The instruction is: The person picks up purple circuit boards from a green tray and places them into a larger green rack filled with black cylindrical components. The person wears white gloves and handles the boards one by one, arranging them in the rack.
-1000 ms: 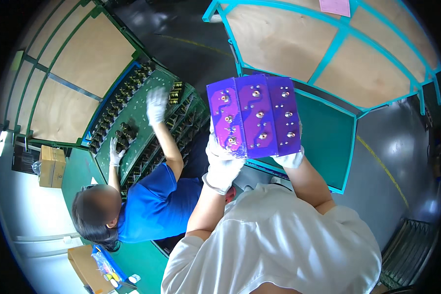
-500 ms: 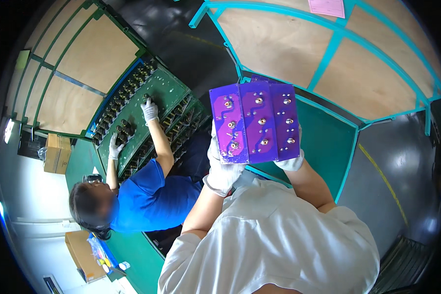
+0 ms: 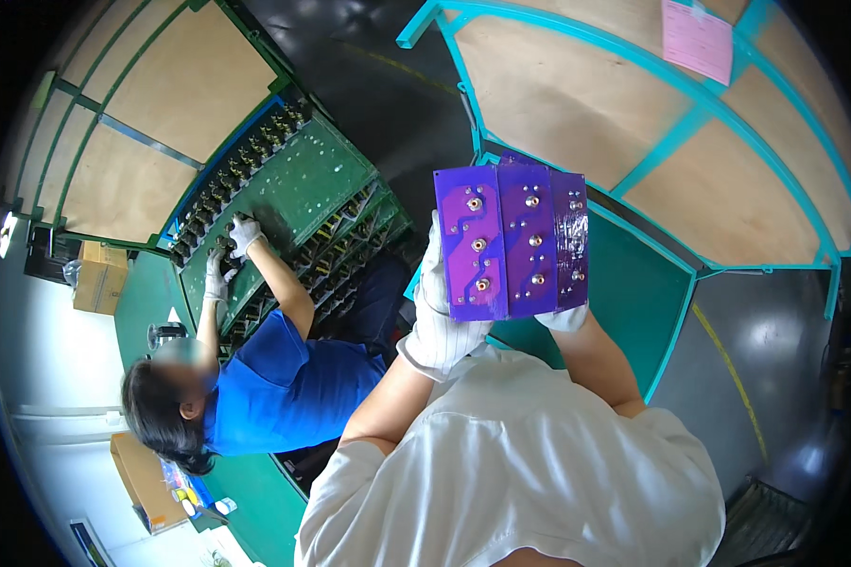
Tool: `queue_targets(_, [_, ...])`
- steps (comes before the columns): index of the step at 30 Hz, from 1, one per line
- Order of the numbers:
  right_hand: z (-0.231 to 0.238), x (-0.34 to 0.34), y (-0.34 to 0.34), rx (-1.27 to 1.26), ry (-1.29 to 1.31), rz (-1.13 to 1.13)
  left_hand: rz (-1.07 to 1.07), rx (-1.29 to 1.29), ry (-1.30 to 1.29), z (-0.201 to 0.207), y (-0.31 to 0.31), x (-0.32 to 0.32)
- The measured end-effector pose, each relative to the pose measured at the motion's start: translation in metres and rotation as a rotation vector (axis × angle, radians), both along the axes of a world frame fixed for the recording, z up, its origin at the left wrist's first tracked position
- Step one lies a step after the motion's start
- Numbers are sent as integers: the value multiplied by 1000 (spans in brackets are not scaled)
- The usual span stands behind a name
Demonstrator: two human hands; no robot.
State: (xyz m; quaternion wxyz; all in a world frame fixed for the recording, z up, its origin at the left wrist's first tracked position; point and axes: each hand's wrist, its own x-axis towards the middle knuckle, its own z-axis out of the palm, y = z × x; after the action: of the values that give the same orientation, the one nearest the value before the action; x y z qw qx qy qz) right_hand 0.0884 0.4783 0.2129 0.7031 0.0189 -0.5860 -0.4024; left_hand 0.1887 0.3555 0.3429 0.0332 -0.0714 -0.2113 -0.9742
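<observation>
Upright in front of me is a purple circuit board panel (image 3: 525,298), made up of three strips side by side. Rows of round brass-coloured terminals and small solder points dot its face. My left hand (image 3: 442,331), in a white glove, grips its lower left edge. My right hand (image 3: 565,318), gloved too, holds it from behind at the lower right; most of its fingers are hidden by the panel. Part of another purple piece shows above the top edge.
A green worktable with a turquoise frame (image 3: 657,321) lies behind the panel. Left of me, a co-worker in a blue shirt (image 3: 293,387) handles dark metal parts on a green bench (image 3: 321,175). Turquoise-framed wooden boards (image 3: 558,85) stand ahead, right.
The panel has turned slightly in my hands, and its right strip now shines and looks narrower. My view has shifted a little. The co-worker's two gloved hands have come together.
</observation>
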Motion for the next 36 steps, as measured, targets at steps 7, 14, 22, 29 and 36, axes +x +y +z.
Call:
queue_targets(7, [12,-17,-68,-24,-111,183,-70,160,-224,17,-72,-23])
queue_targets(14, [19,-42,-133,464,-118,-103,251,-28,-223,-51,-156,-44])
queue_targets(22, [72,-53,-224,1359,721,-890,519,-353,-210,-105,-230,-63])
queue_targets(29, [47,-83,-314,1618,1015,-1024,533,-105,-190,-139,-284,-96])
queue_targets(36, [0,-110,-464,1459,2707,-2687,390,455,-180,-226,-363,-142])
